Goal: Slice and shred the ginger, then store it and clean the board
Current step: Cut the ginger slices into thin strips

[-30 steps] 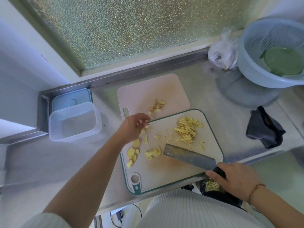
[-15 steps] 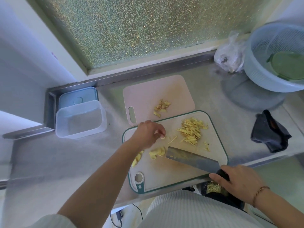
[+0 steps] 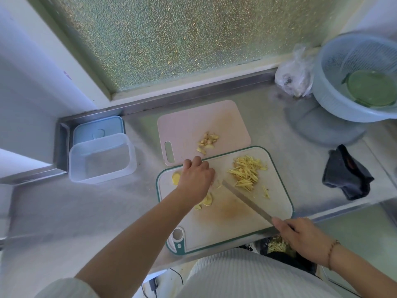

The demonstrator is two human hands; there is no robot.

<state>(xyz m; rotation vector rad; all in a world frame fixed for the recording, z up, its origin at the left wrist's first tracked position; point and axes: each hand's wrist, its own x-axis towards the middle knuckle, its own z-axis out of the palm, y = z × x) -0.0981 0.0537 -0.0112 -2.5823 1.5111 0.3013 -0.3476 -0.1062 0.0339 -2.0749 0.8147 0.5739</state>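
A white cutting board with a green rim [image 3: 232, 231] lies at the counter's front edge. A pile of ginger shreds [image 3: 247, 174] sits on its far right part. My left hand [image 3: 196, 179] is knuckles up over the board's far left, fingers curled down on ginger slices that it mostly hides. One slice [image 3: 176, 178] shows left of the hand, and a few more slices [image 3: 206, 201] lie just below it. My right hand [image 3: 300, 237] grips the handle of a cleaver [image 3: 247, 201], whose blade stands on edge, its tip beside my left fingers.
A pink board [image 3: 225, 117] with ginger scraps [image 3: 207, 140] lies behind. A clear container [image 3: 101, 160] and blue lid [image 3: 97, 130] stand at left. At right are a blue colander [image 3: 335, 100], a plastic bag [image 3: 294, 76] and a dark cloth [image 3: 345, 173].
My left hand moved from the board's left edge toward its middle. The cleaver turned from lying flat to standing on edge, with its tip swung up beside my left fingers.
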